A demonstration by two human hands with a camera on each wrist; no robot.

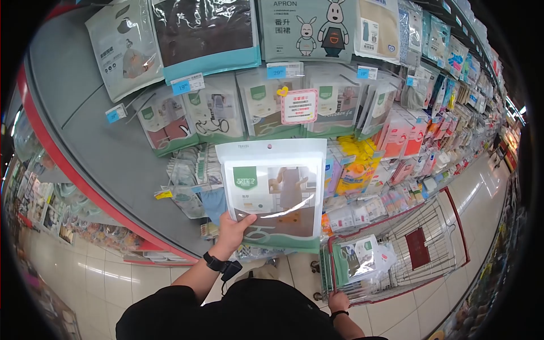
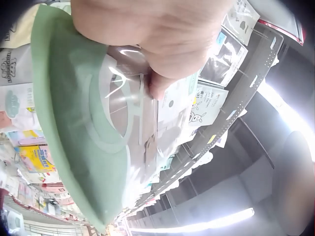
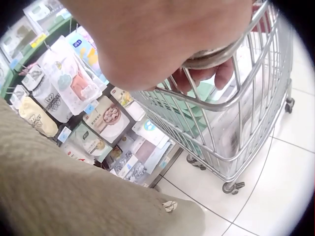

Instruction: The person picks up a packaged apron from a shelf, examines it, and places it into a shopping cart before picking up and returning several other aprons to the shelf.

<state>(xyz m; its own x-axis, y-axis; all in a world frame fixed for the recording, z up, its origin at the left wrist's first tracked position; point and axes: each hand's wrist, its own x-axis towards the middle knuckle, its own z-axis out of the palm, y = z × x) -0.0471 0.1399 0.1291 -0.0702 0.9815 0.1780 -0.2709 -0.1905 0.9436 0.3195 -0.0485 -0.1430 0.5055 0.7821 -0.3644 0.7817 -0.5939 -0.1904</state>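
The left hand point(image 1: 231, 233) holds a flat plastic package point(image 1: 275, 198) by its lower left corner, thumb on the front; it has a green label and an apron picture. In the left wrist view that hand point(image 2: 157, 37) grips the package's green-edged end point(image 2: 74, 123). At the shopping cart's rim, the right hand point(image 1: 339, 301) curls round the bar; in the right wrist view the hand point(image 3: 167, 39) has its fingers over the cart's wire edge point(image 3: 231, 103). A similar green and white package point(image 1: 356, 259) lies inside the cart point(image 1: 447, 249).
Hooks with packaged aprons point(image 1: 218, 110) and price tags point(image 1: 188, 85) fill the shelf ahead. Yellow packages point(image 1: 358, 173) hang to the right of the held one. A red-edged shelf point(image 1: 73, 164) curves along the left. Tiled floor point(image 1: 107, 277) shows below.
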